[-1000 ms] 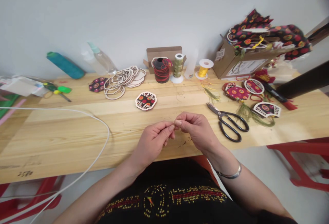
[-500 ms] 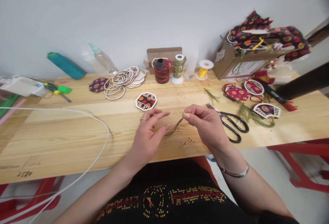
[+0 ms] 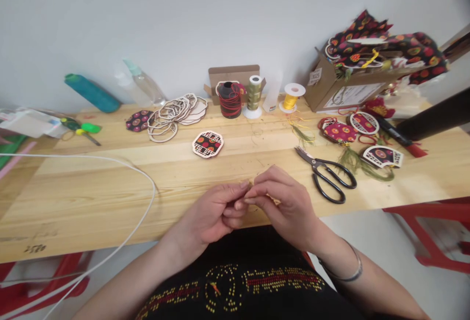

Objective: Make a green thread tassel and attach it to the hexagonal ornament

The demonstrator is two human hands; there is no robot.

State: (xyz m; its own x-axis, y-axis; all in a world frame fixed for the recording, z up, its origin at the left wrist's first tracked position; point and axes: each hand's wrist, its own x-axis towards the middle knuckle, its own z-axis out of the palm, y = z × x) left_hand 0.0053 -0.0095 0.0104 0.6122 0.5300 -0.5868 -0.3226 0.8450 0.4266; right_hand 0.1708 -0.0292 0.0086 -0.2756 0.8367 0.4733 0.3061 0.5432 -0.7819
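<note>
My left hand (image 3: pixel 222 209) and my right hand (image 3: pixel 281 200) meet at the table's front edge, fingertips touching. Between them is a thin olive thread tassel (image 3: pixel 250 184), of which only a small bit shows; the fingers hide the rest. The left thumb presses it against the curled fingers, while the right thumb and fingers pinch at it from the other side. Beyond the hands lies an eight-sided ornament (image 3: pixel 208 144) with a pale fretwork frame over dark patterned cloth. Black-handled scissors (image 3: pixel 332 173) rest to the right of my right hand, blades pointing away.
Along the wall stand a red-and-black thread spool (image 3: pixel 230 102), an olive spool (image 3: pixel 254 95), a yellow spool (image 3: pixel 291 100) and a cardboard box (image 3: pixel 345 89) of cloth. Pale cut-out frames (image 3: pixel 172 116) are piled left. Finished-looking ornaments (image 3: pixel 340 131) lie right. A white cable (image 3: pixel 152 187) loops across the left.
My left hand has closed on the tassel, which earlier hung from my right pinch beside the open left fingers. Both hands have come together, lower and nearer my body.
</note>
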